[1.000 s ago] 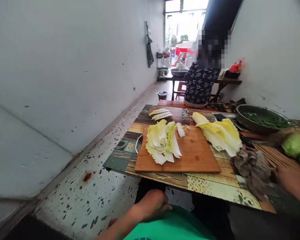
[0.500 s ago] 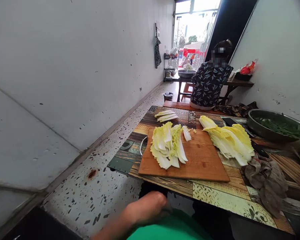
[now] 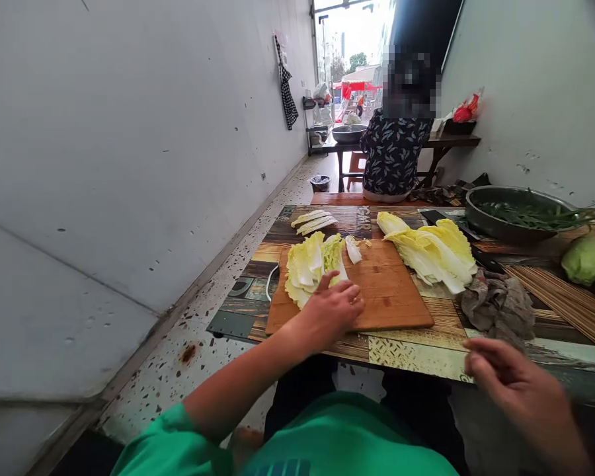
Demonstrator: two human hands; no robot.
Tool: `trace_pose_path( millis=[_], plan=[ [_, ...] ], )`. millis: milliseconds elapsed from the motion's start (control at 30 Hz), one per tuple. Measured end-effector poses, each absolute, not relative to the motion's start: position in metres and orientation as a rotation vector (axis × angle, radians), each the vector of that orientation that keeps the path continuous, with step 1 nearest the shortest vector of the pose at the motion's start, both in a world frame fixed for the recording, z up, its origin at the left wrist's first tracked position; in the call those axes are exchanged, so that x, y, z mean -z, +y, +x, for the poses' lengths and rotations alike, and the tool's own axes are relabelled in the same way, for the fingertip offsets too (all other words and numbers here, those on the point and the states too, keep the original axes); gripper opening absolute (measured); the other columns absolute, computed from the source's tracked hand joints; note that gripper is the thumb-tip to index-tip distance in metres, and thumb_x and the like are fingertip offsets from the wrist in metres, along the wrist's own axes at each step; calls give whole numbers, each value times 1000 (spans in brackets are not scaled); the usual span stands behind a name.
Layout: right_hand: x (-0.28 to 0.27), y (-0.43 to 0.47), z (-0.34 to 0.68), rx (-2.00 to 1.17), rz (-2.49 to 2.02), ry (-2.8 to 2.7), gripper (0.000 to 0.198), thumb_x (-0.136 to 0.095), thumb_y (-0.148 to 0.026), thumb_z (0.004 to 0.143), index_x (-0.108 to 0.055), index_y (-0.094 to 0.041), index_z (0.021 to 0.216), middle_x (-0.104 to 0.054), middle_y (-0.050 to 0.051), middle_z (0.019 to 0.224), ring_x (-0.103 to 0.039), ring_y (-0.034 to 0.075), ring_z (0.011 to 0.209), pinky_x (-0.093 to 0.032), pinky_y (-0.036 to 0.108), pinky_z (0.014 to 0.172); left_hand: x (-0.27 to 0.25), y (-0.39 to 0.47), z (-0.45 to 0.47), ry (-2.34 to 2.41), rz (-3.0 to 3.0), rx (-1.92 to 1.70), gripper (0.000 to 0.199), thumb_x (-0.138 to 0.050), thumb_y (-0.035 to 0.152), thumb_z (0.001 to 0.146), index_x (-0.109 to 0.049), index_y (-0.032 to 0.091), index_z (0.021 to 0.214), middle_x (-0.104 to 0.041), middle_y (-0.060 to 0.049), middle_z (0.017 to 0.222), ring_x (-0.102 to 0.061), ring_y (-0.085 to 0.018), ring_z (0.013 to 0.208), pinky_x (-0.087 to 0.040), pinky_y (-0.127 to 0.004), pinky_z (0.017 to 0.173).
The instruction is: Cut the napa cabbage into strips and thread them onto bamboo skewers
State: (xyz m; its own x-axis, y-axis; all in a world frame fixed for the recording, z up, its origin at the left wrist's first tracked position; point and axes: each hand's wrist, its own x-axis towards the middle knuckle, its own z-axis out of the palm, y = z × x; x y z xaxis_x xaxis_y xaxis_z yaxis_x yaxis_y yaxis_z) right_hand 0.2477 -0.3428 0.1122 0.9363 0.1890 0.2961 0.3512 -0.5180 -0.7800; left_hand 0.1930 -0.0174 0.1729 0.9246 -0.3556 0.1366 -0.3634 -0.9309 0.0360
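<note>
The left hand (image 3: 334, 307) has risen from in front of the board (image 3: 394, 291) to above its near side, fingers parted and seemingly unladen, beside the leaves (image 3: 302, 264); contact cannot be told. The right hand (image 3: 525, 383) has withdrawn to the board's near right, loosely curled, apparently unladen. The leaves, unshifted on the board's left half, now lie within reach.

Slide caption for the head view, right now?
Left hand over a brown rectangular wooden board bearing pale yellow cabbage leaves; right hand near a crumpled grey-brown cloth.
</note>
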Motion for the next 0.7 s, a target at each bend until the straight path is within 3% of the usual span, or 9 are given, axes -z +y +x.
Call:
trace_pose_path(
  millis=[100, 267, 433, 600, 700],
  plan=[
    [-98, -315, 233, 3, -1968, -428, 37, -58, -52, 89, -70, -23, 108, -64, 1, 58, -62, 17, 51, -50, 26, 47, -162, -16, 216, -488, 3131, -116, 23, -46, 18, 100, -65, 18, 112, -66, -11, 124, -55, -25, 127, -21, -51, 120],
    [-78, -313, 230, -37, -1982, -478, 40, -55, -50, 92, -71, -21, 115, -60, -3, 58, -50, 12, 44, -41, 25, 41, -160, -19, 230, -323, 3159, 19, 29, -52, 17, 90, -66, 12, 115, -67, -16, 119, -62, -27, 114, -47, -40, 99],
    [-71, -318, 228, -10, -1996, -502, 40, -53, -49, 93, -72, -20, 111, -60, -3, 57, -49, 12, 43, -42, 25, 42, -162, -25, 239, -203, 3149, 64, 21, -60, 18, 78, -73, 11, 93, -71, -17, 102, -65, -32, 102, -49, -45, 93],
    [-77, -313, 225, 44, -2007, -563, 38, -52, -49, 95, -72, -21, 109, -61, -2, 57, -57, 13, 47, -49, 24, 48, -163, -35, 242, -158, 3095, 55, 23, -51, 19, 89, -72, 12, 82, -72, -17, 94, -67, -29, 93, -50, -42, 87],
    [-77, -315, 222, 64, -1991, -542, 40, -51, -52, 94, -71, -20, 108, -61, -2, 57, -58, 13, 46, -50, 24, 46, -168, -36, 244, -159, 3010, 16, 27, -45, 19, 97, -69, 12, 87, -72, -17, 98, -67, -28, 99, -51, -41, 89]
  ],
)
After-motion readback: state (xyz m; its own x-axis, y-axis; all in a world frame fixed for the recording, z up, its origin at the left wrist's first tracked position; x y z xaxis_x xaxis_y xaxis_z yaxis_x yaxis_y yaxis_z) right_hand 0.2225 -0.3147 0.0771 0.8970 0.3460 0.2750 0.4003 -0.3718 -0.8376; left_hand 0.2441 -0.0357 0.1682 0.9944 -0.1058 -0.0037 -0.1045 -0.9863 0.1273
